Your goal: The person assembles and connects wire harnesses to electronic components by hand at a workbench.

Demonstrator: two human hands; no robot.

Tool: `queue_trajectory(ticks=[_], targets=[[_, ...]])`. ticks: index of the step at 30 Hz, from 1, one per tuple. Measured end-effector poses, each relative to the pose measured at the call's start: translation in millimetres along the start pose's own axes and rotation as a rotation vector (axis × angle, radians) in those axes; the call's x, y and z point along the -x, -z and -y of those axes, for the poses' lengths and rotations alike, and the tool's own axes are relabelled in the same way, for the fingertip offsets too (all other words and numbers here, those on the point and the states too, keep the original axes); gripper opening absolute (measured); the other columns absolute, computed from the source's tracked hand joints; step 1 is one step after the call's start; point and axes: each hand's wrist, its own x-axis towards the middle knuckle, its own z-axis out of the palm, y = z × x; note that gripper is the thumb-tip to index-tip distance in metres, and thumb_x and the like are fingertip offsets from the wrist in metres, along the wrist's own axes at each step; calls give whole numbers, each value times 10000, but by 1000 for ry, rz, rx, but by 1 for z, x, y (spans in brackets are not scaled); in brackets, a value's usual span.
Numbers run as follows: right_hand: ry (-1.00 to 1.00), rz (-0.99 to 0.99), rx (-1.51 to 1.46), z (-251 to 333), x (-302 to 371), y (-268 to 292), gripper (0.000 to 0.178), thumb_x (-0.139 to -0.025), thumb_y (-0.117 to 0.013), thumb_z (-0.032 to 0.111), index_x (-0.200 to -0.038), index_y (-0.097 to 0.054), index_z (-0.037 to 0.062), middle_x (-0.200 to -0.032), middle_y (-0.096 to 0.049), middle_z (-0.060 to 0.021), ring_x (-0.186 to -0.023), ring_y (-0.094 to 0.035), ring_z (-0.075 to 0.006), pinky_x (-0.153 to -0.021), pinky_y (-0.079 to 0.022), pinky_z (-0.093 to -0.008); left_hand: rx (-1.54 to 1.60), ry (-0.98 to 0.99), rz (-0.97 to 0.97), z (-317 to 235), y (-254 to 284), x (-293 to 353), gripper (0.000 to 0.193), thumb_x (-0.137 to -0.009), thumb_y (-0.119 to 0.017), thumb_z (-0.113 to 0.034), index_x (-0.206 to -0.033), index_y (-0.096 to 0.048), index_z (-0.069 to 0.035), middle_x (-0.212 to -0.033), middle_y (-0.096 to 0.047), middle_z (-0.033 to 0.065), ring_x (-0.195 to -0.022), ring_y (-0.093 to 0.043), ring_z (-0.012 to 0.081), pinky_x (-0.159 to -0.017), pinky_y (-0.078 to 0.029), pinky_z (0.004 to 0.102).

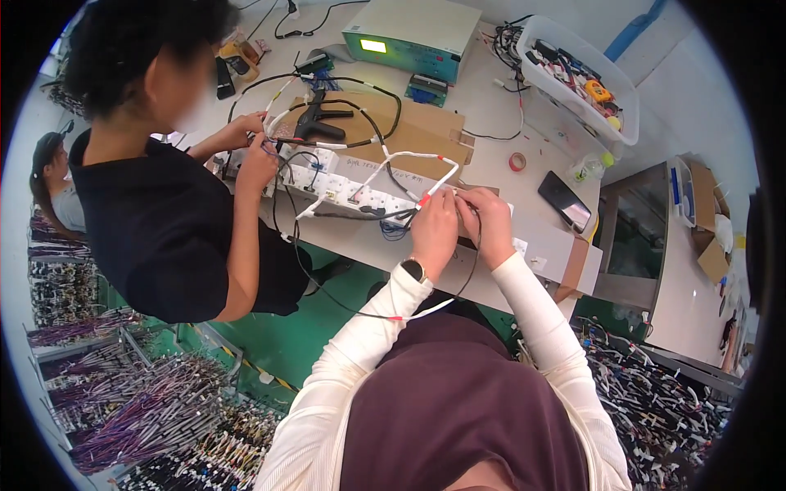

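Observation:
My left hand (435,232) is closed on a wiring harness (422,158) wrapped in black and white tape with red bands. Right beside it, my right hand (489,222) pinches another part of the harness; the exact piece between its fingers is hidden. A loop of the harness hangs below both hands, over the table's front edge. Under and left of my hands runs a long row of white connector blocks (332,184) with dark plugs in some. At the left, a co-worker's hands (260,155) hold the other end of the harness.
A tester box (412,37) with a lit screen stands at the back. A heat-gun-like black tool (317,123) lies on cardboard (442,131). To the right are a phone (565,201), a tape roll (517,161), a bottle (585,168) and a plastic bin (630,123). Harness racks (155,401) flank me.

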Motion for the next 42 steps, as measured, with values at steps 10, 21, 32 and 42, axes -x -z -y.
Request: queue_trajectory(ticks=[10, 21, 32, 42], targets=[[-38, 93, 48, -6, -9, 6, 68, -823, -745, 98, -870, -741, 50, -830, -691, -117, -725, -663, -323, -672, -537, -384, 484, -236, 137, 56, 54, 111, 263, -761, -659, 62, -978, -727, -70, -1049, -691, 81, -894, -694, 288, -723, -572, 350], [-12, 105, 59, 9, -19, 2, 71, -822, -741, 44, -890, -729, 27, -917, -709, -135, -821, -688, -312, -734, -540, -352, 228, 285, -223, 153, 88, 99, 202, -821, -595, 96, -916, -713, -38, -974, -694, 124, -875, -680, 315, -753, -543, 368], [-137, 108, 73, 8, -14, -4, 101, -811, -736, 2, -909, -717, 16, -893, -708, -122, -801, -686, -247, -730, -536, -328, -514, 172, -513, 224, 166, -46, 136, -819, -630, 4, -909, -722, -41, -1170, -643, 153, -1146, -591, 346, -970, -472, 454], [-214, 81, 8, 7, -13, -5, 126, -801, -755, -6, -924, -743, 14, -918, -730, -114, -847, -696, -231, -799, -530, -321, 119, 416, -148, 293, 202, -121, 270, -929, -625, -185, -1088, -653, 31, -1008, -722, 197, -852, -685, 393, -776, -543, 412]])
